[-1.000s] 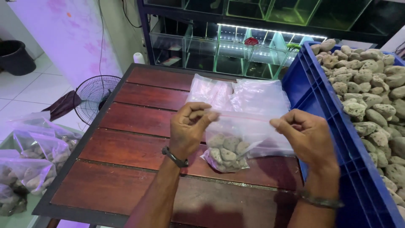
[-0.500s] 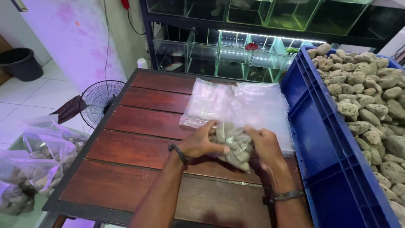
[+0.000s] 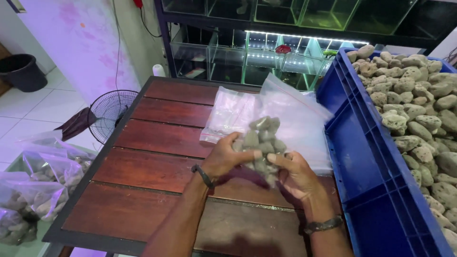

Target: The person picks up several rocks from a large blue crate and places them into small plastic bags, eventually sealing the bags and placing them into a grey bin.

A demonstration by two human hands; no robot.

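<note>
A dark red slatted table (image 3: pixel 157 138) fills the middle of the view, and a big blue plastic crate (image 3: pixel 376 166) stands against its right edge, heaped with pale grey rocks (image 3: pixel 419 109). Behind the table stand rows of glass aquarium tanks (image 3: pixel 247 57), lit from above. On the tiled floor to the left lie several filled clear bags of rocks (image 3: pixel 38 185), with a small floor fan (image 3: pixel 110 112) and a black bucket (image 3: pixel 21 71) farther back. A loose pile of empty clear plastic bags (image 3: pixel 290 114) lies on the table's far right part, next to the crate.

Both forearms reach in from the bottom edge and meet above the table's near right part. The left hand (image 3: pixel 223 157), with a dark band at the wrist, has its palm turned right and its fingers wrapped round the left side of a small clear bag of grey rocks (image 3: pixel 259 140). The right hand (image 3: pixel 297 173), with a bracelet on its wrist, cups the bag from below and from the right — its thumb lies across the front. So both hands are closed around the bag, which sits upright between them, just above the tabletop and in front of the empty bags.

Half a second ago the hands held the bag in much the same place; now it stands a little taller, with more rocks showing above the fingers. A second ago the hands were apart — each pinching one end of the bag's mouth, the rocks hanging below.
</note>
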